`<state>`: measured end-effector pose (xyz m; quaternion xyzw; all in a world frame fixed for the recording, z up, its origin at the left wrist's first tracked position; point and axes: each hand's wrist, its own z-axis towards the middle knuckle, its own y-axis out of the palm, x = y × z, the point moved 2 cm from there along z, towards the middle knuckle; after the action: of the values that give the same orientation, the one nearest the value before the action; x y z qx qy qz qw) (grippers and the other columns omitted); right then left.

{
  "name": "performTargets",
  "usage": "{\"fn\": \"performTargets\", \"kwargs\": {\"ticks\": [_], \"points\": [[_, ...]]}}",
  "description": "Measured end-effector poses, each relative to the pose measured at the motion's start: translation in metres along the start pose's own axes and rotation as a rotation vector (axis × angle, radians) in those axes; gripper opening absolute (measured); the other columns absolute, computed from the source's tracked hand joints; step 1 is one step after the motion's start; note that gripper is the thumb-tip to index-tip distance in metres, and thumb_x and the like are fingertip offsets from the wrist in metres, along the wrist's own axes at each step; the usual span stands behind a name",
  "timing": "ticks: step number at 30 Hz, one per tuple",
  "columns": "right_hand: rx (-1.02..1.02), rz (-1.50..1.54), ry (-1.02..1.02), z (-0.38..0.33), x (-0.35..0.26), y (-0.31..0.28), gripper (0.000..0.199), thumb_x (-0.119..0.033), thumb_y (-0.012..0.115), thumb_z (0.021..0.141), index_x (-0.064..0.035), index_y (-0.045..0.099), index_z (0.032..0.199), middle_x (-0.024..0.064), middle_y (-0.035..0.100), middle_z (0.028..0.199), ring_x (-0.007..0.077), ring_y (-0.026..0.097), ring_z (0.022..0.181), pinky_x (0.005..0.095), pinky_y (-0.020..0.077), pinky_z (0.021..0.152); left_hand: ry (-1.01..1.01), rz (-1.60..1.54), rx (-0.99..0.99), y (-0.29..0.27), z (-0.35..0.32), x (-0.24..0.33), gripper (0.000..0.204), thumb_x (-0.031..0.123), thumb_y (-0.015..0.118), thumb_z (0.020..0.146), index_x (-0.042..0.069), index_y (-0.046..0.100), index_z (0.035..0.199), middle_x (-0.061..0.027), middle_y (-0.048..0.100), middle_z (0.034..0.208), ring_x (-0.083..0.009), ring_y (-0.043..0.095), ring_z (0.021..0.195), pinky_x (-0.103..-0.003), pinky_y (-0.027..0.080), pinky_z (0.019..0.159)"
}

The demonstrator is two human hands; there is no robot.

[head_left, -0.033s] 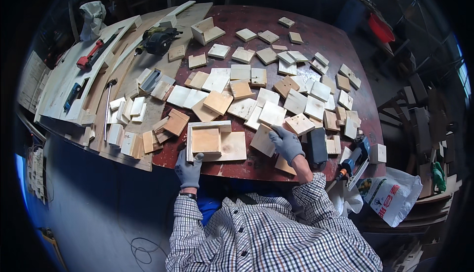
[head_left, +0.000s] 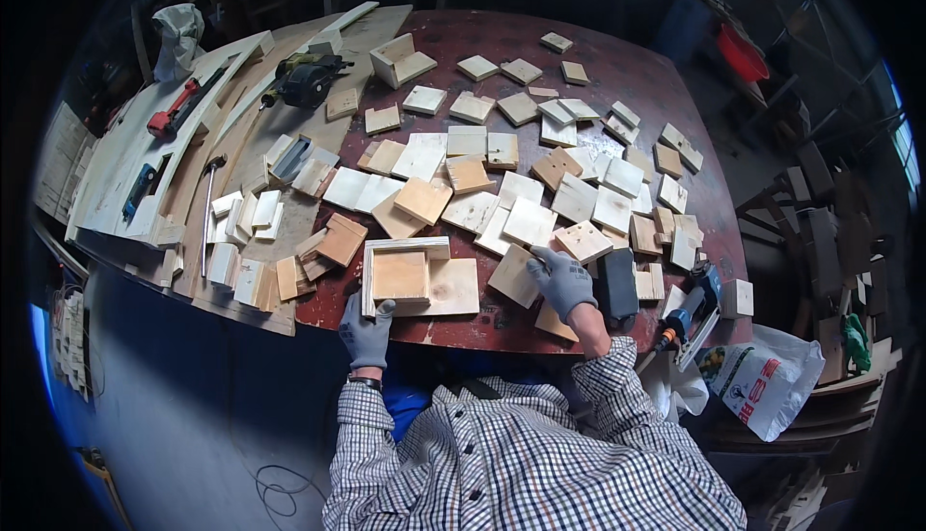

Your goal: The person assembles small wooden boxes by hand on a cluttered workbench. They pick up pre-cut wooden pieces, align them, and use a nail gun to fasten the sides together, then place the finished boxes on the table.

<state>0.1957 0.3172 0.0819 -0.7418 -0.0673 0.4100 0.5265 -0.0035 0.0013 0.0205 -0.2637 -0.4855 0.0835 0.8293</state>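
Observation:
Both my hands wear grey gloves. At the table's near edge, my left hand (head_left: 367,330) grips the lower left corner of an L-shaped wooden frame (head_left: 367,271), thumb on one side and fingers on the other. Inside the frame's angle sits a small square wooden block (head_left: 401,275). A flat pale board (head_left: 457,285) lies beneath and extends right. My right hand (head_left: 564,280) has its fingertips closed on the right edge of a square wooden board (head_left: 514,276). Beside that hand is a dark grey oblong block (head_left: 616,285). Part of the right fingers' grip is hidden.
Many loose wooden pieces (head_left: 529,221) cover the dark red table (head_left: 540,25). At right lies a blue power tool (head_left: 687,311). To the left are a hammer (head_left: 211,203), a dark power tool (head_left: 307,80) and a red tool (head_left: 174,109). A printed white bag (head_left: 767,381) hangs low right.

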Motion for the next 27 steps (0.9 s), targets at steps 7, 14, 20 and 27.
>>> {"fn": "performTargets", "kwargs": {"ticks": [7,14,20,27], "points": [[0.361,-0.189,-0.504,0.029,-0.062,-0.005,0.043,-0.03,0.075,0.091,-0.015,0.064,0.129,0.0126,0.069,0.113,0.0335,0.07,0.098,0.0473,0.0554,0.083,0.056,-0.011,-0.106,-0.011,0.001,-0.005,0.064,0.064,0.069,0.094,0.001,0.067,0.105,-0.0165,0.066,0.092,-0.04,0.068,0.086,-0.047,0.054,0.075],[0.094,-0.362,-0.704,0.12,-0.16,0.072,0.062,-0.038,0.077,0.089,-0.0118,0.054,0.141,0.0176,0.066,0.129,0.038,0.065,0.118,0.0501,0.053,0.096,0.071,-0.033,-0.084,-0.005,0.004,0.001,0.066,0.066,0.069,0.092,0.001,0.067,0.104,-0.0168,0.066,0.09,-0.0411,0.068,0.085,-0.047,0.054,0.074],[-0.074,0.194,-0.449,0.133,-0.133,0.049,0.033,-0.032,0.066,0.098,-0.0052,0.07,0.117,0.0214,0.075,0.103,0.0388,0.074,0.09,0.0475,0.0571,0.081,0.018,-0.031,-0.093,-0.01,0.001,0.001,0.065,0.064,0.07,0.092,0.002,0.068,0.107,-0.0174,0.068,0.093,-0.0414,0.068,0.088,-0.047,0.054,0.076],[-0.369,1.354,-0.077,0.078,-0.057,0.01,0.043,-0.039,0.064,0.104,-0.0033,0.062,0.128,0.0056,0.069,0.109,0.0177,0.068,0.092,0.0357,0.0574,0.075,0.063,-0.04,-0.07,-0.01,0.0,0.004,0.065,0.064,0.069,0.093,0.001,0.069,0.107,-0.0157,0.067,0.092,-0.0391,0.069,0.085,-0.045,0.055,0.075]]}}
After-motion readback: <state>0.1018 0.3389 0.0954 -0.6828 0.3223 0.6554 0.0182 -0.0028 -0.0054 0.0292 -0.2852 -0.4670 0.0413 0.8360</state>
